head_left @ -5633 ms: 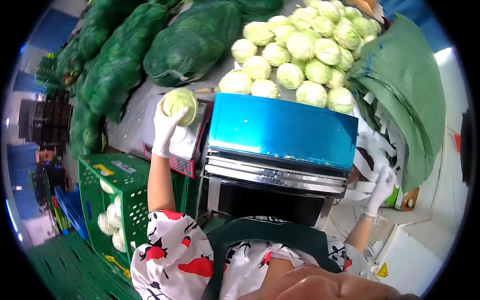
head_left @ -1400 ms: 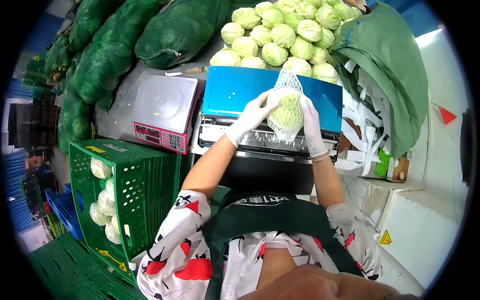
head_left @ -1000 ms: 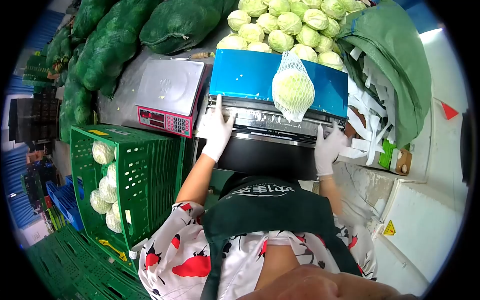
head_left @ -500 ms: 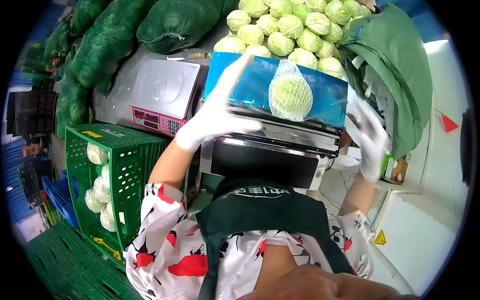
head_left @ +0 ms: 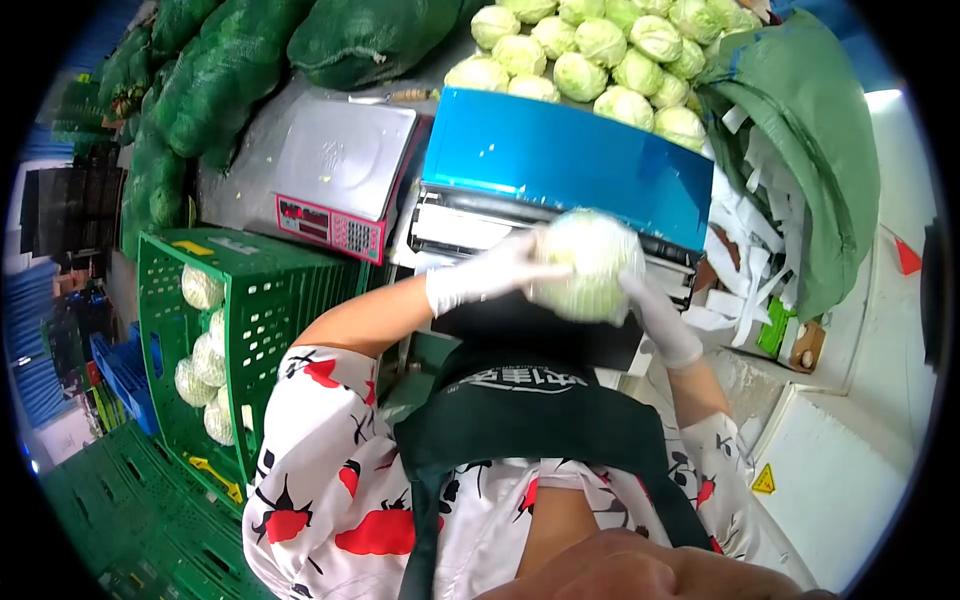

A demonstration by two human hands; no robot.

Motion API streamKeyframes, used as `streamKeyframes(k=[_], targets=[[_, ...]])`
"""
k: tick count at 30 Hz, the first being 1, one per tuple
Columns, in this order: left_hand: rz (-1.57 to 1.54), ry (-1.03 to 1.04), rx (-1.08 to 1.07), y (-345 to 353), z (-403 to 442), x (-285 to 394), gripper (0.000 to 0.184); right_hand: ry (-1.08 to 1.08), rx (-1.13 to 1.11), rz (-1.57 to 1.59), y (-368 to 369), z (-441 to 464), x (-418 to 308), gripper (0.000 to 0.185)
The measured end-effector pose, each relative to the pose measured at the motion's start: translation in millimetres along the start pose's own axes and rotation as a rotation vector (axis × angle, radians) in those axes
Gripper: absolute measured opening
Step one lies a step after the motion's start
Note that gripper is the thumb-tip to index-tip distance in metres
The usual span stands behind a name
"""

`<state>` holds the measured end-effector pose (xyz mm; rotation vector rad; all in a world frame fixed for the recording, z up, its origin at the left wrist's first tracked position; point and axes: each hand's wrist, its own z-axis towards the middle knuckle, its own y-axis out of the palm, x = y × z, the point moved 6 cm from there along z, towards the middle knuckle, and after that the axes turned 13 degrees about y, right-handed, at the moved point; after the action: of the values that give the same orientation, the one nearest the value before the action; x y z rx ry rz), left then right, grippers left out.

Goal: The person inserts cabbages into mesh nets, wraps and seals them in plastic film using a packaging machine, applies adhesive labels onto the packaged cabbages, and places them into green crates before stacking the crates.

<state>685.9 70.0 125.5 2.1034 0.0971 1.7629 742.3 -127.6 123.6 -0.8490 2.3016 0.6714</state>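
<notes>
A pale green cabbage point(head_left: 585, 265) in white foam netting is held in front of my body, between both hands. My left hand point(head_left: 500, 270), white-gloved, grips its left side with the fingers over the front. On the cabbage's lower right side, my right hand point(head_left: 655, 310) is closed against it, also gloved and slightly blurred. Just beyond the hands is a machine with a shiny blue top point(head_left: 570, 165) and a metal slot along its near edge. The cabbage hides part of that slot and of the dark front panel.
A scale point(head_left: 345, 160) with a red keypad stands left of the machine. Several netted cabbages lie in a green crate point(head_left: 255, 300). Bare cabbages point(head_left: 600, 45) are heaped behind, beside green mesh sacks point(head_left: 220, 80). At right are a green bag point(head_left: 800, 150) and white strips point(head_left: 740, 250).
The netted cabbage has left the blue top and come toward my body. Both hands, previously apart at the machine's sides, have closed on it.
</notes>
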Motion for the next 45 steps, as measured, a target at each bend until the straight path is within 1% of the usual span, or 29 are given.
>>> streamKeyframes(k=[2, 3, 4, 5, 6, 10, 12, 14, 15, 16, 18, 19, 22, 24, 26, 29, 30, 31, 32, 33, 34, 36, 38, 39, 40, 41, 42, 43, 45], targets=[[0.103, -0.246, -0.143, 22.9, -45.6, -27.1, 0.076, 0.255, -0.094, 0.011, 22.5, -37.8, 43.8, 0.065], [0.122, -0.268, -0.173, 31.9, -62.3, -45.9, 0.08, 0.202, -0.101, -0.027, 24.8, -40.1, 77.0, 0.067], [0.139, -0.29, -0.205, 40.4, -72.8, -52.9, 0.084, 0.263, -0.093, 0.086, 37.0, -37.9, 92.9, 0.068], [-0.106, -0.461, -0.127, 44.0, -85.7, -62.5, 0.088, 0.311, -0.047, 0.223, 46.0, -38.3, 99.6, 0.066], [-0.161, -0.512, -0.039, 37.3, -90.2, -89.8, 0.077, 0.356, 0.002, 0.359, 64.4, -36.8, 86.3, 0.064], [-0.195, -0.648, 0.05, 27.5, -98.4, -123.0, 0.078, 0.418, -0.172, 0.513, 58.8, 0.9, 115.4, 0.061], [-0.402, -0.612, 0.049, 37.2, -117.8, -109.3, 0.07, 0.391, -0.306, 0.558, 53.7, -1.0, 139.4, 0.061], [-0.598, -0.491, 0.098, 36.7, -134.0, -103.5, 0.063, 0.452, -0.312, 0.613, 38.5, -15.9, 157.9, 0.057], [-0.567, -0.394, 0.064, 31.1, -140.1, -110.9, 0.063, 0.479, -0.315, 0.639, 33.1, -22.9, 166.7, 0.054], [-0.361, -0.361, 0.111, 25.8, -145.3, -112.7, 0.059, 0.353, -0.137, 0.286, 18.5, -26.6, 175.1, 0.049], [0.462, -0.074, 0.077, 28.8, -153.5, -92.5, 0.06, 0.08, 0.215, -0.415, 3.1, -41.4, 186.4, 0.039], [0.681, -0.035, 0.066, 26.6, -155.0, -84.7, 0.058, -0.252, 0.542, -0.788, 5.9, -56.6, 173.5, 0.019], [1.333, 0.094, 0.037, 23.0, -159.3, -59.5, 0.055, 0.021, 0.653, -0.072, -11.3, -64.3, 189.1, 0.016], [1.156, 0.341, 0.409, 17.7, -158.3, -39.7, 0.033, -0.108, 0.723, 0.046, -9.2, -78.0, 147.0, 0.026], [0.887, 0.368, 0.533, 13.7, -158.7, -49.9, 0.027, 0.014, 0.467, 0.531, -13.3, -81.5, 141.0, 0.03], [0.215, -0.256, 0.45, 0.4, -183.7, -132.2, 0.022, 0.28, 0.569, -0.005, -17.5, -86.9, 174.2, 0.031], [0.233, -0.355, 0.382, 1.2, -192.5, -169.1, 0.025, 0.195, 0.593, -0.144, -54.5, -64.4, 265.8, 0.037], [0.061, -0.496, 0.283, 14.5, -190.9, -191.7, 0.028, 0.221, 0.631, -0.192, -52.1, -56.6, 298.7, 0.037], [0.119, -0.618, 0.126, 25.2, -187.4, -224.8, 0.031, 0.23, 0.649, -0.145, -36.6, -43.4, 314.7, 0.037], [0.298, -0.551, 0.07, 30.3, -174.2, -235.4, 0.031, 0.249, 0.606, -0.026, -17.1, -25.0, 324.5, 0.037], [0.427, -0.224, 0.099, 37.2, -159.0, -247.4, 0.028, 0.265, 0.523, 0.121, 2.2, -6.9, 325.8, 0.038], [0.656, 0.032, -0.108, 53.6, -138.2, -246.8, 0.021, 0.301, 0.298, 0.418, 39.5, 25.5, 315.1, 0.039], [1.072, 0.014, -0.222, 52.9, -140.4, -226.5, 0.018, 0.321, 0.077, 0.586, 63.5, 38.2, 295.3, 0.041], [1.153, 0.111, -0.304, 52.8, -139.4, -193.7, 0.02, 0.329, -0.016, 0.612, 69.6, 41.6, 280.1, 0.042], [1.193, 0.408, -0.159, 47.7, -139.7, -191.6, 0.022, 0.338, -0.09, 0.616, 73.8, 38.5, 264.2, 0.044], [1.076, 0.492, -0.027, 49.4, -129.5, -134.8, 0.025, 0.348, -0.149, 0.599, 75.6, 33.9, 249.2, 0.045], [1.1, 0.471, 0.018, 46.2, -121.1, -103.5, 0.022, 0.354, -0.195, 0.564, 75.0, 31.3, 233.0, 0.047], [0.859, 0.566, 0.174, 41.7, -113.7, -74.3, 0.019, 0.358, -0.238, 0.527, 71.5, 28.1, 214.5, 0.048], [0.293, 0.448, 0.511, 34.1, -100.6, -36.0, 0.017, 0.353, -0.301, 0.432, 70.3, 23.3, 181.7, 0.052]])
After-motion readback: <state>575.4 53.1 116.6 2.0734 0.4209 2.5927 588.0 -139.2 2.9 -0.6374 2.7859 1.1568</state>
